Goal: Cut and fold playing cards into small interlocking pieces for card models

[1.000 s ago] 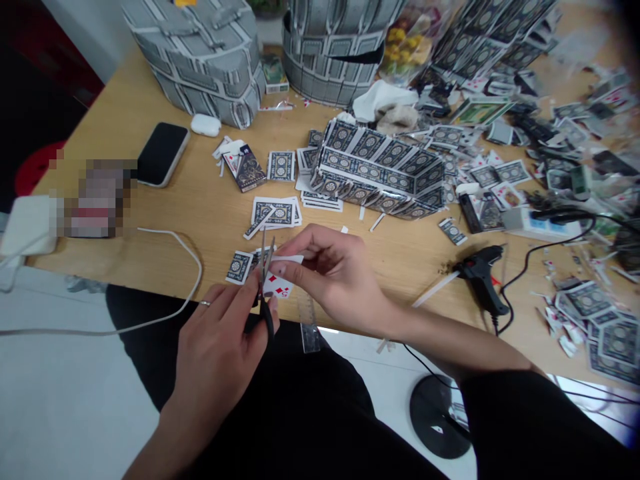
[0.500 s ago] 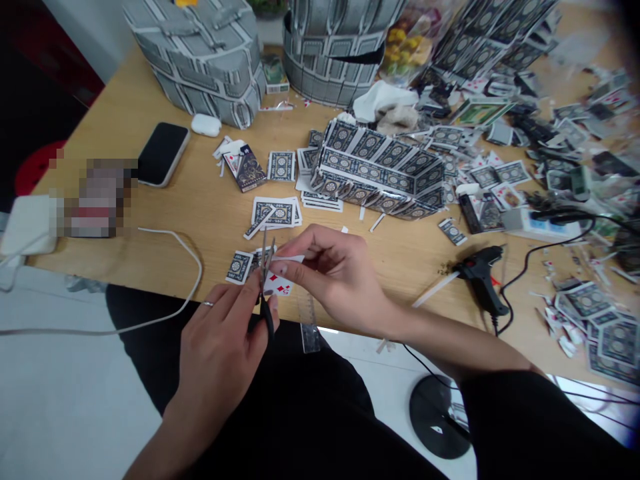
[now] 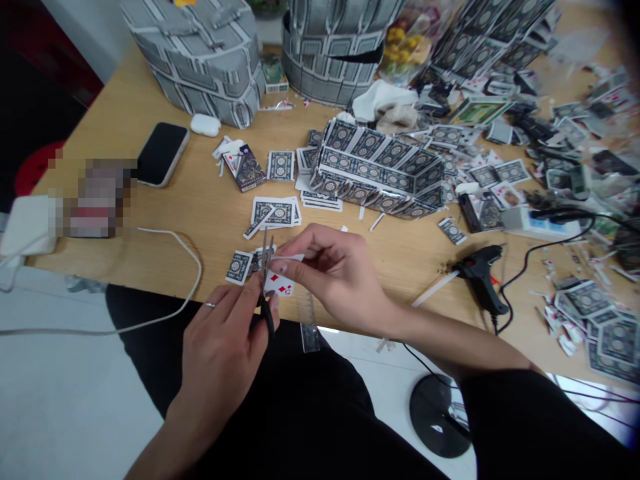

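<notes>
My left hand (image 3: 225, 340) grips a pair of black-handled scissors (image 3: 268, 313), blades pointing away from me. Between the thumb and fingers of my right hand (image 3: 337, 280) is a playing card (image 3: 281, 285) with red diamonds and a 5 on its face. The blades lie against the card's left edge; whether they are cutting into it I cannot tell. Cut card pieces (image 3: 239, 267) lie just behind the scissors. Farther back sits a small stack of patterned cards (image 3: 276, 212) with a strip on top. A clear ruler (image 3: 309, 327) sticks out past the table edge below my right hand.
An open box made of cards (image 3: 380, 170) stands mid-table. Behind are larger woven-looking card containers (image 3: 200, 63). To the right lie a black glue gun (image 3: 481, 280) with its cord and scattered cards (image 3: 617, 340). A phone (image 3: 163, 153) and white cable (image 3: 193, 250) are left.
The scissor blades have closed slightly against the card, and the card has tilted a little. Both hands stay in nearly the same place.
</notes>
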`<state>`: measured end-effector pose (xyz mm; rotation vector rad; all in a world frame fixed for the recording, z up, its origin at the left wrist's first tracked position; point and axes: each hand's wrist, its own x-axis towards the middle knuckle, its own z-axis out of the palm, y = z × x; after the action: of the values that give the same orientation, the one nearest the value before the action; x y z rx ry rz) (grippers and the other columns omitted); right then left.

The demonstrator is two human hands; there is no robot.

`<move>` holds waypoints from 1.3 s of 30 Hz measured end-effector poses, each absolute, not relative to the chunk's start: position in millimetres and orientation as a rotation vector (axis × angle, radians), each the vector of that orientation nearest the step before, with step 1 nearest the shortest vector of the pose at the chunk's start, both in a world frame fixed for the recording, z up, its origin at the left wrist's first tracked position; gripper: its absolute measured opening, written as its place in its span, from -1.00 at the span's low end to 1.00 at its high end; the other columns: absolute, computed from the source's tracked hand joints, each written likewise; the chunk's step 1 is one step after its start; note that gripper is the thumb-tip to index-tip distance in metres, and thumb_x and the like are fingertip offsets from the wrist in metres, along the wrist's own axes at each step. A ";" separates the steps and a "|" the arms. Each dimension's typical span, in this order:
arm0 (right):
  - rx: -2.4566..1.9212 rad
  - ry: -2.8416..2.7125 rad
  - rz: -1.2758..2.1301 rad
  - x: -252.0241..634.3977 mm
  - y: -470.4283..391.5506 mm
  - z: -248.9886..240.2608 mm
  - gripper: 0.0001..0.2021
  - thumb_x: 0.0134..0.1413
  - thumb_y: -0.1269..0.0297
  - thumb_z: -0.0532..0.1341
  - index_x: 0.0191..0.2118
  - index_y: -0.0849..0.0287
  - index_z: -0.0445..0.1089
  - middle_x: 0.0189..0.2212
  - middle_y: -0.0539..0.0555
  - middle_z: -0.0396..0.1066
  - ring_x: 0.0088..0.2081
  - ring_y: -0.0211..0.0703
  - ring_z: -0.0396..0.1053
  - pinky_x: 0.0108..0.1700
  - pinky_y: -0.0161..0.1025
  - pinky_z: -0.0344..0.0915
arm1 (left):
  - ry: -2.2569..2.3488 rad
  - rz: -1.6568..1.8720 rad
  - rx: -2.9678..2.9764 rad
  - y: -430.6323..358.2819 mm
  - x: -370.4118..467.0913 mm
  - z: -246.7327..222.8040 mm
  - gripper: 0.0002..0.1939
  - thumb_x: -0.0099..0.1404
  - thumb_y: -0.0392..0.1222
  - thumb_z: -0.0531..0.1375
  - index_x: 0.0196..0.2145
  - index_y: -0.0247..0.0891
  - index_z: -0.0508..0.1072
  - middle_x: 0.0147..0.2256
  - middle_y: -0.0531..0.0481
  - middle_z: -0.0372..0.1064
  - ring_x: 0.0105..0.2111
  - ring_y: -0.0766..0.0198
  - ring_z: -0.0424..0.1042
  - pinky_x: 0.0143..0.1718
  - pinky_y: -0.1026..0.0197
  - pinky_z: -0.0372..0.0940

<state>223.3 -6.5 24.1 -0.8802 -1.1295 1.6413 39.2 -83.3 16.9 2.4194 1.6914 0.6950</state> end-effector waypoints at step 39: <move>-0.921 -1.142 1.648 222.1 -5.7 19.7 -0.71 0.04 0.09 0.59 -0.32 0.16 0.59 -0.36 0.06 0.64 -0.30 -0.13 0.61 -0.22 -0.17 0.56 | 1.715 0.675 2.458 -82.7 44.0 16.6 -0.70 0.51 -0.25 0.26 0.14 -0.40 0.45 -0.17 -0.19 0.59 -0.13 0.00 0.55 -0.02 0.03 0.45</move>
<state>222.1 -5.7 19.7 -0.9208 -1.1422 1.6482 44.0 -82.7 16.6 2.4583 1.7152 0.6752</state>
